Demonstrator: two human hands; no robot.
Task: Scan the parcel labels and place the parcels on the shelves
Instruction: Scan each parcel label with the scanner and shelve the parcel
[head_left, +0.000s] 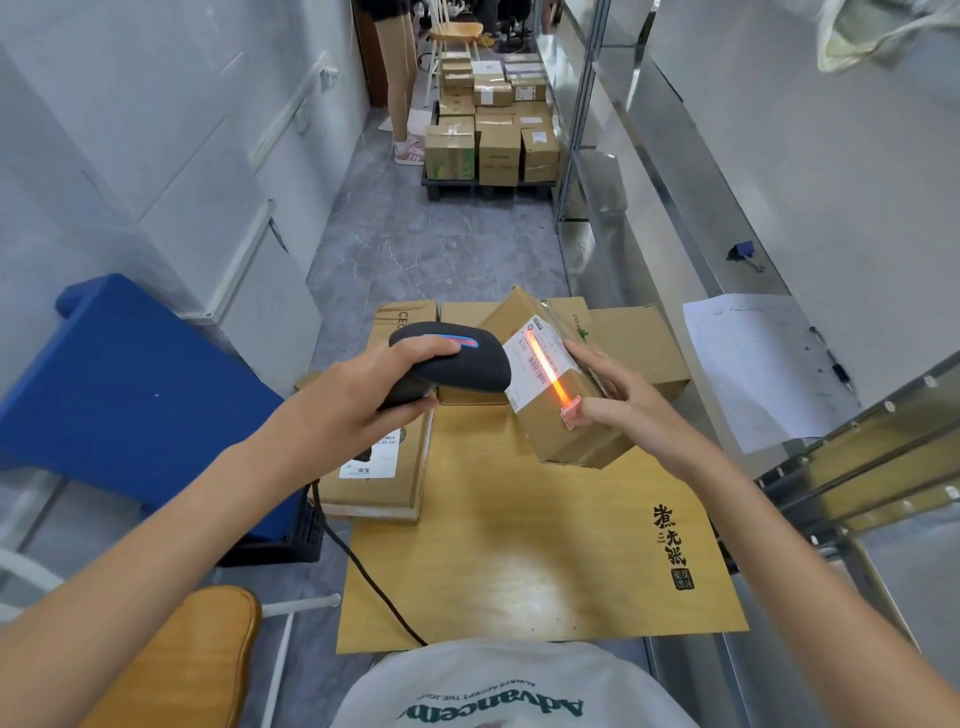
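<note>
Scan was mid-go: the left hand (358, 395) gripped the black scanner (451, 365), its orange beam lying across the label (540, 358) of the parcel (563, 384), which the right hand (618, 395) clutched tilted above the wooden table (519, 545). Nothing looked shelved yet, I'd say, with more boxes (384, 467) waiting on the table, the metal shelves (675, 249) to the right looking bare and a stacked pallet (491, 135) further down the aisle.

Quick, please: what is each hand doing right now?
Left hand: grips the scanner.
Right hand: holds the parcel.
</note>
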